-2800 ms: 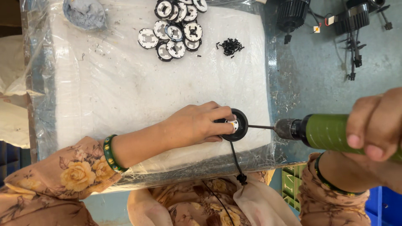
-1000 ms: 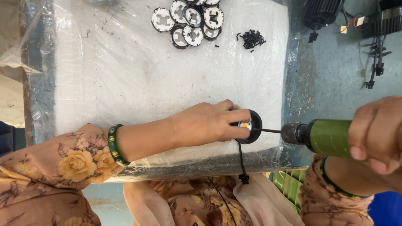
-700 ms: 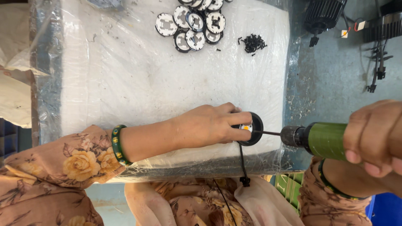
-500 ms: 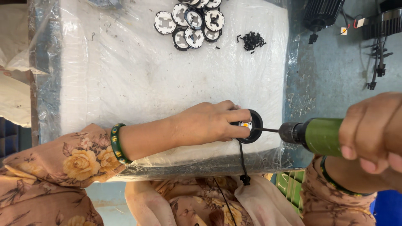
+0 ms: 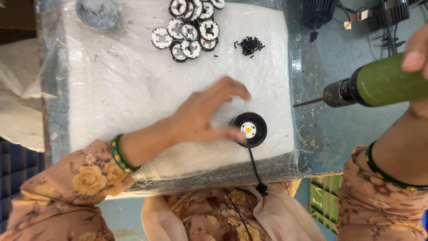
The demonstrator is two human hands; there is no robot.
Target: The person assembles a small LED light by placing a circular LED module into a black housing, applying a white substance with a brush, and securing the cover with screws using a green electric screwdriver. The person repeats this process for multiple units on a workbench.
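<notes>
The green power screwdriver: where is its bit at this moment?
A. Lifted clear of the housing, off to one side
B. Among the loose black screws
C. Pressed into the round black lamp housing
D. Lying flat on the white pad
A: the green power screwdriver, gripped by the right hand, points at the round black lamp housing with bare bench between them.

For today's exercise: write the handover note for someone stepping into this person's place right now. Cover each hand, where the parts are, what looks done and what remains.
Left hand: open, fingers spread, fingertips touching the rim of the black round lamp housing on the white foam pad; not gripping it.
Right hand: holding the green power screwdriver, its bit off the pad, apart from the housing.
Parts: pile of round black-and-white discs and small heap of black screws at the pad's far edge.
Done: one plate sits inside the housing; its screws are too small to check.
Left: the discs in the pile look unmounted.
</notes>
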